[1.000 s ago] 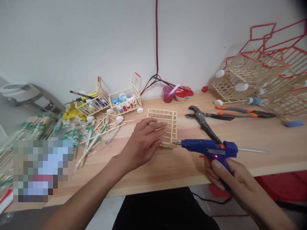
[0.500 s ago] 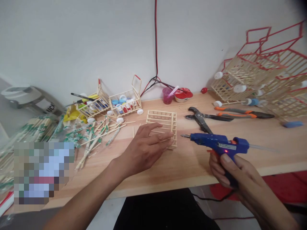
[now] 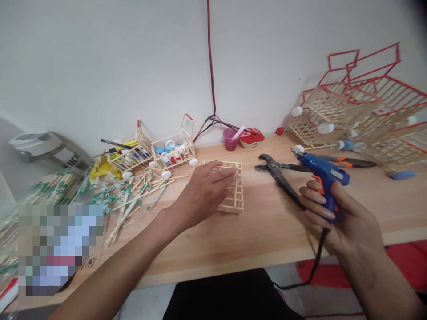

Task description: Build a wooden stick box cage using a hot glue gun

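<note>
My left hand reaches over a small basket-like frame of thin wooden sticks on the table, its fingers stretched out across the frame's top. The fingertips meet the sticks near the right side; the thumb is hidden, and the hand covers much of the frame. My right hand is wrapped around the grip of a blue hot glue gun, held above the table to the right. Its metal nozzle points up and left, apart from the frame. A black cord hangs from the grip.
Slip-joint pliers and orange-handled pliers lie near the glue gun. Finished stick carts are stacked at right. Small carts with bottle caps, loose chopsticks, a purple cup and a red paint dish also stand about.
My right hand has moved the glue gun up and right, away from the frame, and tilted its nozzle upward. My left hand stays over the frame. The view has shifted slightly.
</note>
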Available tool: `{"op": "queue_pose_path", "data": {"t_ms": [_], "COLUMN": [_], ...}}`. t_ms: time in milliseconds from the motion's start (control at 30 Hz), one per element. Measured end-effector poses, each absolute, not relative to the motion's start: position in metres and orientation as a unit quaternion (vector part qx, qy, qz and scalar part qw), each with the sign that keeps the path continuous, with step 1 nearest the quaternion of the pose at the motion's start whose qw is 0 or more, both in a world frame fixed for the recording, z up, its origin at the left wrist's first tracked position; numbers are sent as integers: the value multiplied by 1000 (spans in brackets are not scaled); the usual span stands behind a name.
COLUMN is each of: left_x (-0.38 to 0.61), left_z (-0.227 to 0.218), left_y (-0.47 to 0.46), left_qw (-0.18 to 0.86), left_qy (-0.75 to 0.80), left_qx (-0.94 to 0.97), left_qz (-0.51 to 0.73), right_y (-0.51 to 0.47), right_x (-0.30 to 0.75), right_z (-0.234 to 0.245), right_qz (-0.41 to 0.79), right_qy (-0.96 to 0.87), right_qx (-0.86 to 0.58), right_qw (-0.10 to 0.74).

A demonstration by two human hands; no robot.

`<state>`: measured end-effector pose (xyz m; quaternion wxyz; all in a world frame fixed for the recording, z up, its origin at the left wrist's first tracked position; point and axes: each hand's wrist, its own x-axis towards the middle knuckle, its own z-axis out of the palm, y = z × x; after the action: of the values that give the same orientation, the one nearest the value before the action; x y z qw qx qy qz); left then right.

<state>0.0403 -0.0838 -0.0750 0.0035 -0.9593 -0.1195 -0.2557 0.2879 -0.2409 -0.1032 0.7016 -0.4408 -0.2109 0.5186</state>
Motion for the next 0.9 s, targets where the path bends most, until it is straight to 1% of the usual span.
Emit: {"op": "queue_pose_path", "data": {"t_ms": [167,400,667,900], "left_x": [48,49,50,50], "left_z": [-73,-75,-76,-75], "left_y": [-78,-77,-76,-77], "left_qw": [9,-6,-3,-16], "left_qy": [-120,-115,-112,-118], "left_qx": [-962,-962,-960,-957], "left_qz": [-247,-249,-257,-263], "right_y": [-234,-238,-239,-238], "right_x": [291,295,295,296], "right_z": [-107,-113,-114,-114], "right_qz": [537,543,571,547], "right_qy": [-176,-196,-145,-191], "right_qx": [-420,-444,-397,-440], "right_qw": [711,685,704,686]}}
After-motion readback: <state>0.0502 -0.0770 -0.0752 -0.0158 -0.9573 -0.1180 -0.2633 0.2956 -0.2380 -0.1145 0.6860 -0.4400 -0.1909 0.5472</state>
